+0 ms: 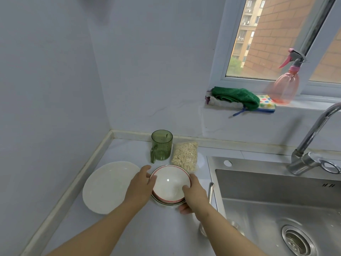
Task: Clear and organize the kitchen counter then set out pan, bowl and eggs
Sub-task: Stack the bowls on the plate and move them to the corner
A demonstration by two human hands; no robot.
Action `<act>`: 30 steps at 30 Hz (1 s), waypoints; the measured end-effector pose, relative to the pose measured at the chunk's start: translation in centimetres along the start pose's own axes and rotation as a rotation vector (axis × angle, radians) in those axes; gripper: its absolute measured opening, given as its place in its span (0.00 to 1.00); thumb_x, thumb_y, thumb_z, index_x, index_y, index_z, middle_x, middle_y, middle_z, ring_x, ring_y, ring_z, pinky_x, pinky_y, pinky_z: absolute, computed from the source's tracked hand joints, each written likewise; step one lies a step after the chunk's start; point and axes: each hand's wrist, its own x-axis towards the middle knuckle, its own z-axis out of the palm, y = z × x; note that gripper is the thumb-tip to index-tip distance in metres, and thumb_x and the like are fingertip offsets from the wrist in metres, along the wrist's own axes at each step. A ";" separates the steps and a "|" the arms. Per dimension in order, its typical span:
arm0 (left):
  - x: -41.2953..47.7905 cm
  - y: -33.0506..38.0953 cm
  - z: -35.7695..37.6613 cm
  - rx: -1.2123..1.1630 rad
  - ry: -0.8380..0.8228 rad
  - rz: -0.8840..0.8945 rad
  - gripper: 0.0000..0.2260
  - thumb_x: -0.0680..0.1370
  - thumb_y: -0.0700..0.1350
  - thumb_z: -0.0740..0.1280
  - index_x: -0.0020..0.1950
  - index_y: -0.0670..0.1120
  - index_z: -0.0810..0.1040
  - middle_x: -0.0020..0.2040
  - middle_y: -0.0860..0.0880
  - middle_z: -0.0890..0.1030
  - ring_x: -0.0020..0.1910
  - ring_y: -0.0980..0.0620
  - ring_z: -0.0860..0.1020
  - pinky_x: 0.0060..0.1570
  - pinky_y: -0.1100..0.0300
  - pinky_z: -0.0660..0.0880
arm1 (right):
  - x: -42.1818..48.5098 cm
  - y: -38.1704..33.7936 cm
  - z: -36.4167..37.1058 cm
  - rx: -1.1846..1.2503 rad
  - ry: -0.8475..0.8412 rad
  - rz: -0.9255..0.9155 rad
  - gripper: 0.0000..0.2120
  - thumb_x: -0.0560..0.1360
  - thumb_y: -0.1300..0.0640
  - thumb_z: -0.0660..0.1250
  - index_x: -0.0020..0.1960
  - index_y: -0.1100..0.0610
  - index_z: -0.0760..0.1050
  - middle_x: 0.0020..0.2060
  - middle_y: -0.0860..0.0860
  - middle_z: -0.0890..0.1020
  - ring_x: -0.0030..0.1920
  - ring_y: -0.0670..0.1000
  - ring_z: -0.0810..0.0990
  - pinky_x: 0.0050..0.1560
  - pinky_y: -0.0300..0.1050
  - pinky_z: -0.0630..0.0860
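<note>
A: Now, where do the bowls (169, 183) sit?
B: Stacked on the counter (110, 230), beside the plate (108, 185); left hand (141, 184) and right hand (194, 194) clasp opposite rims. Likely heavy, slick, breakable: support underneath.

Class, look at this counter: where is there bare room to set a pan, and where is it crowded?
Bare counter lies in the back corner, between the wall, green cup and white plate. More lies in front, nearer than plate and stacked bowls. Crowded: around the bowls, held by left hand and right hand, beside oats bag and ladle.
</note>
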 end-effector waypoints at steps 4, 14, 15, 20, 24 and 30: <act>-0.5 -2.6 -1.0 0.204 0.080 -0.015 0.16 0.82 0.46 0.54 0.69 0.46 0.69 0.66 0.47 0.73 0.63 0.48 0.72 0.61 0.56 0.68 | 0.0 0.2 0.2 0.261 -0.034 0.066 0.14 0.81 0.53 0.49 0.65 0.49 0.65 0.47 0.58 0.79 0.27 0.56 0.79 0.27 0.45 0.80; -2.1 -6.4 -2.5 0.716 -0.307 -0.064 0.20 0.82 0.55 0.44 0.75 0.57 0.57 0.78 0.53 0.51 0.77 0.45 0.49 0.72 0.48 0.53 | -0.3 0.6 1.2 0.422 -0.131 0.138 0.11 0.80 0.61 0.51 0.60 0.49 0.61 0.45 0.54 0.74 0.33 0.60 0.80 0.31 0.48 0.81; -2.2 -6.5 -2.6 0.735 -0.311 -0.046 0.20 0.83 0.55 0.44 0.75 0.57 0.56 0.78 0.53 0.50 0.77 0.45 0.49 0.72 0.48 0.53 | -0.3 0.7 1.4 0.431 -0.117 0.137 0.13 0.79 0.63 0.51 0.60 0.49 0.61 0.45 0.54 0.74 0.33 0.60 0.80 0.32 0.48 0.81; -2.7 -7.1 -3.2 0.755 -0.337 0.013 0.20 0.83 0.54 0.45 0.75 0.56 0.57 0.78 0.54 0.52 0.77 0.48 0.50 0.71 0.50 0.53 | -0.3 1.2 2.4 0.492 0.015 0.116 0.18 0.77 0.67 0.52 0.65 0.56 0.64 0.53 0.58 0.73 0.34 0.61 0.80 0.24 0.45 0.79; -2.8 -6.7 -4.2 0.608 -0.370 -0.011 0.20 0.83 0.52 0.45 0.74 0.54 0.60 0.77 0.54 0.56 0.76 0.48 0.52 0.71 0.53 0.53 | -0.6 0.8 3.0 0.560 0.083 0.116 0.17 0.77 0.66 0.53 0.65 0.59 0.66 0.57 0.60 0.73 0.36 0.61 0.79 0.21 0.41 0.77; -2.6 -6.9 -5.7 -0.262 -0.045 -0.223 0.17 0.83 0.48 0.52 0.70 0.47 0.68 0.70 0.48 0.70 0.66 0.49 0.68 0.65 0.58 0.62 | -1.6 -2.4 4.4 0.570 0.013 -0.011 0.19 0.77 0.66 0.51 0.66 0.56 0.65 0.57 0.60 0.74 0.32 0.60 0.79 0.24 0.42 0.79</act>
